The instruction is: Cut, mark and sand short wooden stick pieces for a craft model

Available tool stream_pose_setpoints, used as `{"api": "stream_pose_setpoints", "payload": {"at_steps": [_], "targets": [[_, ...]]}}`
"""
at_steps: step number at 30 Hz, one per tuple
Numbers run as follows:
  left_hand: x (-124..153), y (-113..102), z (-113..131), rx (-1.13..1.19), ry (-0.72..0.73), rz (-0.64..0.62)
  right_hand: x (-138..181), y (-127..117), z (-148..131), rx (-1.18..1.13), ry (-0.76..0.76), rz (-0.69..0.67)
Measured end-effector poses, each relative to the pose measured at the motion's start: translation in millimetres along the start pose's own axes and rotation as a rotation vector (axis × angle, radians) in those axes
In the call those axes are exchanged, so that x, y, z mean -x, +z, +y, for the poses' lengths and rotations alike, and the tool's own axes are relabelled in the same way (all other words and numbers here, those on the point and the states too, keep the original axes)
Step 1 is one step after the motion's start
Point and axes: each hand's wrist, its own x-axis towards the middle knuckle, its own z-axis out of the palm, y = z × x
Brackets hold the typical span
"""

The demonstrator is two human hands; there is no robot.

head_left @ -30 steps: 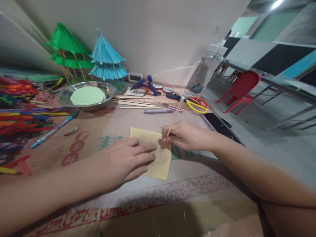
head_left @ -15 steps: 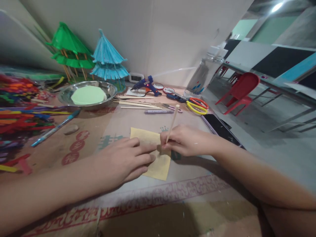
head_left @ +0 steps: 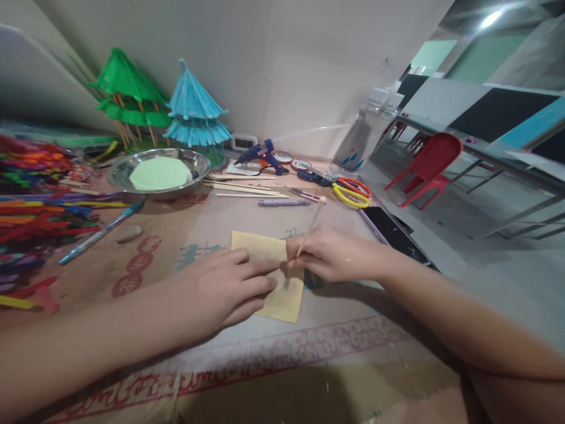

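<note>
A piece of yellow sandpaper (head_left: 282, 303) lies on the covered table in front of me, with greyish smudges on its surface. My left hand (head_left: 238, 282) rests flat on its left part, fingers stretched out. Pinched in my right hand (head_left: 324, 253) is a thin wooden stick (head_left: 312, 225). The stick leans up and to the right, its lower end by the sandpaper's right side. My fingers hide that tip, so I cannot tell exactly where it touches.
Behind lie loose sticks (head_left: 247, 187), a purple pen (head_left: 285, 203), yellow-and-orange-handled scissors (head_left: 353, 194) and a glue gun (head_left: 265, 156). A metal plate (head_left: 117, 176), blue model pavilion (head_left: 194, 100) and green one (head_left: 126, 76) stand left of them. A phone (head_left: 395, 232) lies right, pipe cleaners (head_left: 39, 218) left.
The stick in my right hand leans further right, its upper end a little lower. My left hand stays on the sandpaper. The whole view has shifted slightly.
</note>
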Motion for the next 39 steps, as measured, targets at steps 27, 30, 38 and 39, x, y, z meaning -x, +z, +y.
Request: {"api": "stream_pose_setpoints", "payload": {"at_steps": [27, 30, 38, 39], "targets": [[0.9, 2.1, 0.4, 0.001, -0.008, 0.004, -2.7, 9.3, 2.9, -0.026, -0.052, 0.089], [1.2, 2.4, 0.2, -0.015, 0.006, 0.009, -2.2, 8.2, 3.3, 0.003, -0.019, 0.081], [0.3, 2.5, 0.0, -0.033, -0.001, -0.006, -3.1, 10.7, 2.5, 0.013, -0.012, 0.1], [-0.1, 2.5, 0.0, -0.027, -0.001, -0.008, -3.0, 11.1, 2.7, 0.004, -0.024, 0.088]]}}
